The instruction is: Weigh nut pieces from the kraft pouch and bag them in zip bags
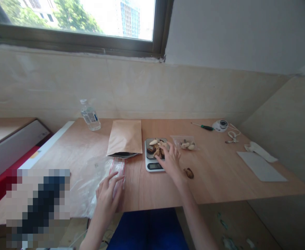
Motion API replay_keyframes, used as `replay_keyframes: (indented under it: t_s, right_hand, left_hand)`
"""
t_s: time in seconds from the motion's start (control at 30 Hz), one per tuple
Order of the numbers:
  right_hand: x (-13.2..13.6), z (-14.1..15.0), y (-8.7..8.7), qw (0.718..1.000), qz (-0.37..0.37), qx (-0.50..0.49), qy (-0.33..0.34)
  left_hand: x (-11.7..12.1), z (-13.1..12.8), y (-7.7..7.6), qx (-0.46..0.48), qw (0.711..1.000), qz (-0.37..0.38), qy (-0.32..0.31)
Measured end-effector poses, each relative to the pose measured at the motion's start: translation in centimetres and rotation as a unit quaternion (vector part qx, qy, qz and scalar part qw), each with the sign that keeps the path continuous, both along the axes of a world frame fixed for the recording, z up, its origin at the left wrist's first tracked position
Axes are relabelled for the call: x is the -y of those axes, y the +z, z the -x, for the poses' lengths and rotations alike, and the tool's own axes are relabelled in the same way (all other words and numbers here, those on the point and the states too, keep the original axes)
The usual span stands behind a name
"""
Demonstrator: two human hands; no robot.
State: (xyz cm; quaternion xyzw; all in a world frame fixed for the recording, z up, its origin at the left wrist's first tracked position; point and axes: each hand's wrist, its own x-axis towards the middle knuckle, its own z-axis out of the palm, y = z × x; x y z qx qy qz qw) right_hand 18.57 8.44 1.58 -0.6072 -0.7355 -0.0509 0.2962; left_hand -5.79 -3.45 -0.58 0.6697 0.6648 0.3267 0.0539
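Note:
A small kitchen scale (154, 166) stands mid-table with a pile of dried mushroom pieces (156, 147) on its metal plate. My right hand (171, 160) reaches over the scale, fingers bent onto the pile; whether it grips a piece I cannot tell. My left hand (107, 195) lies flat with spread fingers on a clear zip bag (97, 177) with a red seal strip, near the front edge. A brown paper envelope (125, 138) lies left of the scale. One loose mushroom piece (189, 172) lies right of my right hand.
A small clear bag of mushroom pieces (185, 143) sits right of the scale. A water bottle (89, 116) stands at the back left. A green screwdriver (202, 127), a white round device (220, 125) with a cord, and grey paper (261, 168) lie at the right.

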Motion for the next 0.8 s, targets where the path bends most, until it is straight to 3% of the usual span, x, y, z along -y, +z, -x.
replay_keyframes:
  t_s: [0.13,0.27,0.43,0.63,0.8]
  right_hand:
    - [0.0,0.6,-0.3,1.000,-0.013,-0.002,0.005]
    - [1.7,0.1,0.7,0.999,-0.016,-0.017,0.022]
    - [3.8,-3.8,1.7,0.996,-0.029,-0.076,-0.033]
    - [4.0,-11.3,-1.4,0.981,0.011,-0.082,-0.174]
    - [4.0,-13.0,-4.0,0.975,0.061,-0.097,-0.192]
  left_hand:
    - [0.2,0.4,-0.1,0.010,1.000,-0.006,0.000]
    - [0.2,0.6,-0.2,0.008,1.000,-0.006,-0.003]
    - [0.3,1.0,0.1,0.008,1.000,-0.011,0.018]
    - [0.3,2.4,0.2,-0.009,0.997,-0.028,0.068]
    - [0.3,3.4,0.5,-0.039,0.993,-0.021,0.114]
